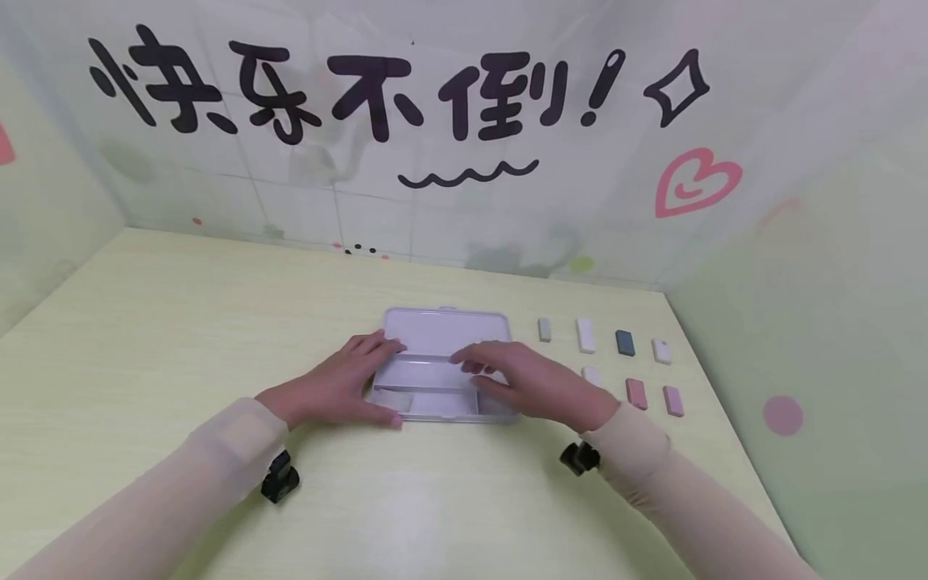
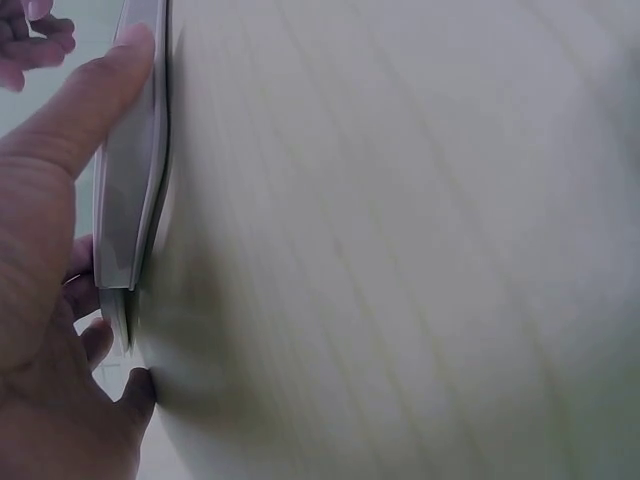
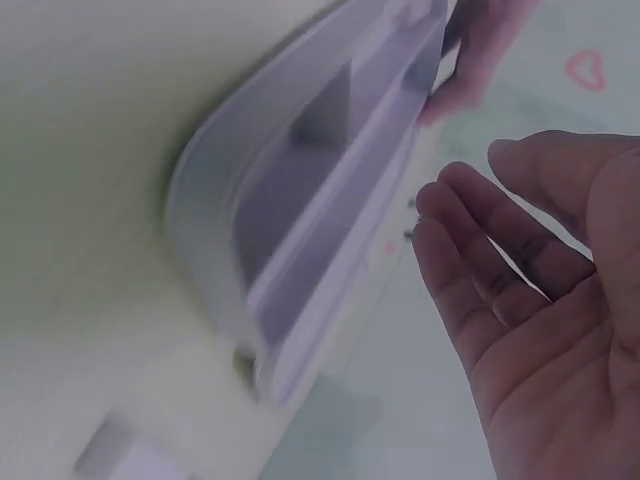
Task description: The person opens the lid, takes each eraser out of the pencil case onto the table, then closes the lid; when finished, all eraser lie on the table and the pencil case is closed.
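Note:
A pale lilac plastic compartment case (image 1: 445, 332) lies on the table with its lid folded back. My left hand (image 1: 337, 385) holds the case at its left end, thumb along the front wall and fingers spread up the side. A whitish block (image 1: 392, 400) sits in the front left compartment. Over the right half of the case hovers my right hand (image 1: 532, 383), its fingers slightly bent. In the right wrist view that hand (image 3: 545, 290) has nothing between thumb and fingers, and the case (image 3: 205, 215) is beside it. Part of the right compartment is hidden beneath the right hand in the head view.
To the right of the case stand several small blocks in two loose rows, among them a dark blue block (image 1: 625, 343), a red block (image 1: 636, 394) and a purple block (image 1: 673, 401). A printed curtain (image 1: 290, 193) hangs behind the table (image 1: 217, 314).

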Available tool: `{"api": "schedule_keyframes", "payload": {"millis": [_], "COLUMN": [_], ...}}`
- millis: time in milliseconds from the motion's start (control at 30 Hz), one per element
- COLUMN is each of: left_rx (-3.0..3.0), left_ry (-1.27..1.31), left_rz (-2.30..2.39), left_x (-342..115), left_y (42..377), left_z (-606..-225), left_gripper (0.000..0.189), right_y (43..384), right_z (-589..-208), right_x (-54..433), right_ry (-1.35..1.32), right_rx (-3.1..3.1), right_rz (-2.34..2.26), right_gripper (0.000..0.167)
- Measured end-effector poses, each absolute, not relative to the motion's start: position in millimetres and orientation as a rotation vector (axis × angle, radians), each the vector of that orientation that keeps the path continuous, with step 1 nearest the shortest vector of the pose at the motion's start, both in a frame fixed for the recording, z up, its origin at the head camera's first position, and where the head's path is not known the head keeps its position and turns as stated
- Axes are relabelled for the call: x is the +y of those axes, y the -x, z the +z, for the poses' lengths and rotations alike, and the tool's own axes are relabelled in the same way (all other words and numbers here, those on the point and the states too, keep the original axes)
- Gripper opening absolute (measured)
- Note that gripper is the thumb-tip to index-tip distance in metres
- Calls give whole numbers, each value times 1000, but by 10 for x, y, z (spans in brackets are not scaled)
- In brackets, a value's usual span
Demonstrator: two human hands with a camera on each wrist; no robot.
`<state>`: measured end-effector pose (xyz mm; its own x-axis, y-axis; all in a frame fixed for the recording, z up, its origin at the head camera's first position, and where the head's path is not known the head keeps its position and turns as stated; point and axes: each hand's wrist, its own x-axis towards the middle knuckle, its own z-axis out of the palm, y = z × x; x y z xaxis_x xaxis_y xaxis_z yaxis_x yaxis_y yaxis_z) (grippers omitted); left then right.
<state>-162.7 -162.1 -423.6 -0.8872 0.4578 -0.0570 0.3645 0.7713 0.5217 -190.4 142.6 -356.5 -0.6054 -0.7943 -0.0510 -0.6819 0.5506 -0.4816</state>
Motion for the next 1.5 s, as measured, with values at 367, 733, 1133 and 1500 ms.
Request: {"api": "schedule_keyframes", "payload": {"millis": [367,733,1133,1500], "left_rx": [2767,2765,2767,2756], "left_ry": [-664,-652,-690,-700], "left_rz": [787,796,805,831], "left_x": [-1624,-1633,-1628,-1629], "left_y": [1648,1642,1636,1648], "left_z": [-4237,-4230,-4210,-4232], "left_gripper": [107,104,103,104], "right_y": [1797,1731,1753,1860], "right_z": [-3732,-3795,-3793,-3779], "right_x": [817,652,588,556], "right_ry": [1424,1388,1484,1512], "right_rx": [2350,2407,2436,2268], "right_rz": [-537,-513,-427,-496], "right_gripper": [35,30,33,44]}}
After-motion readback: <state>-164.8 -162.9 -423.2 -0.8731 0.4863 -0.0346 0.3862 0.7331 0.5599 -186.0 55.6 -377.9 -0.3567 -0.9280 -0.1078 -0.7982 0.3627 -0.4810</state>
